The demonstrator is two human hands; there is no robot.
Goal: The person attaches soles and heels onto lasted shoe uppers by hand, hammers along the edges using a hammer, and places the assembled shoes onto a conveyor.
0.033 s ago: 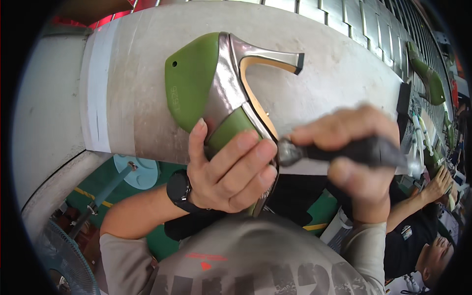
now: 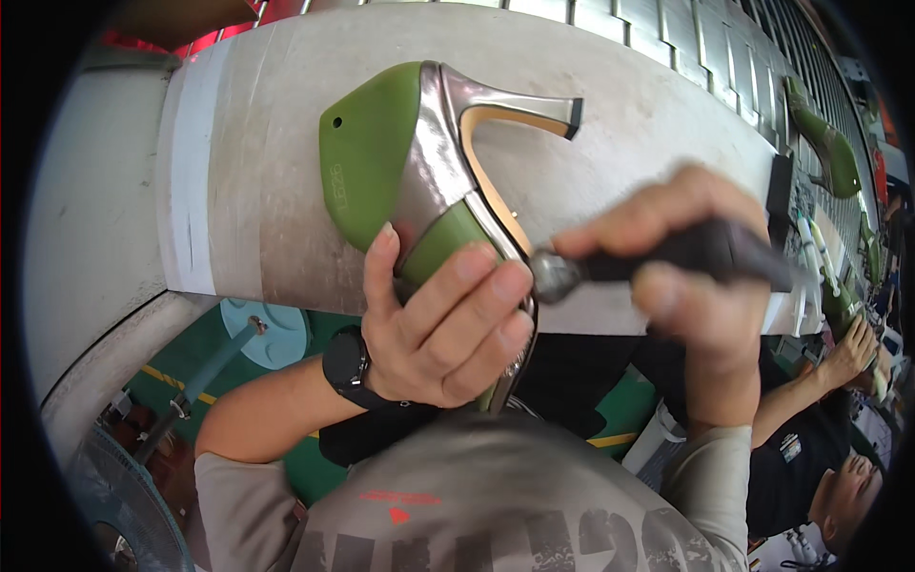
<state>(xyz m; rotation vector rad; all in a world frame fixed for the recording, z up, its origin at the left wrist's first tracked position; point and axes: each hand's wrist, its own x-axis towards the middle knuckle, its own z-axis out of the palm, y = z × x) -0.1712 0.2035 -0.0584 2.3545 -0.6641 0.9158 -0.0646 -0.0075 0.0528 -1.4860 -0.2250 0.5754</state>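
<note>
A metallic silver high-heeled shoe (image 2: 443, 153) is fitted on a green shoe last (image 2: 372, 162). It lies on its side, with its heel toward the back right. My left hand (image 2: 443, 324) is closed round the forepart, with fingers across the green and silver toe area. A dark-handled tool with a rounded metal head (image 2: 558, 275) is gripped in my right hand (image 2: 691, 257), which is smeared by motion. The tool's head meets the edge of the sole beside my left fingertips. The toe end is partly hidden under my left hand.
The shoe is over a pale worktable (image 2: 658, 114). Beyond runs a slatted metal conveyor (image 2: 667, 38), with another green last (image 2: 824, 138) at the right. A co-worker's hand (image 2: 848, 353) holds a green last at the right. A fan (image 2: 124, 505) stands at the lower left.
My right hand and the tool have shifted slightly up and left. The shoe has moved a little left in my left hand's hold.
</note>
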